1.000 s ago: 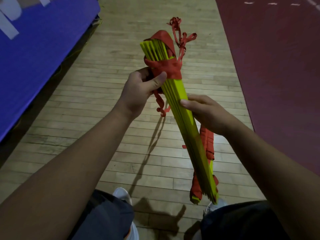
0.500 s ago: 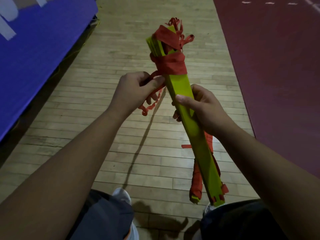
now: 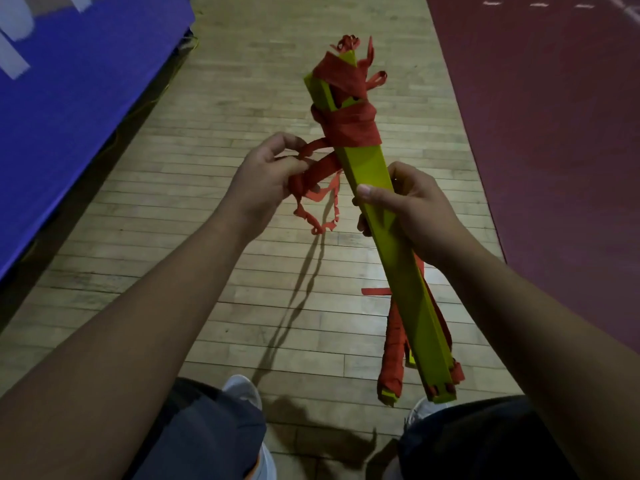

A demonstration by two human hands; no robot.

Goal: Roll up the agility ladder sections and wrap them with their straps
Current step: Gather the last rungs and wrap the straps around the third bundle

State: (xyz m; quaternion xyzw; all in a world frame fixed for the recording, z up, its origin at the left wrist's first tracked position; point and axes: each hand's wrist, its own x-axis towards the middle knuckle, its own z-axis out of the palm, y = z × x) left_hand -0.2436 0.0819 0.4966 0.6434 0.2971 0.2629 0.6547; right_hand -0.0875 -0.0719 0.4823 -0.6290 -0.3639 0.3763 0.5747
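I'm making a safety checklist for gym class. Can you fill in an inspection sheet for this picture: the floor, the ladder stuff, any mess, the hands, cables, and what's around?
Surface: wooden floor, bare boards with shadows.
Job's things: yellow rungs stacked in a tilted bundle; red strap wound round the top end, more hanging at the bottom end.
Clutter: nothing seen.
Hands: left hand grips the strap's loose tail; right hand grips the bundle's middle.
Cables: nothing seen.
Surroundings: blue mat on the left, dark red floor on the right, white shoes below.
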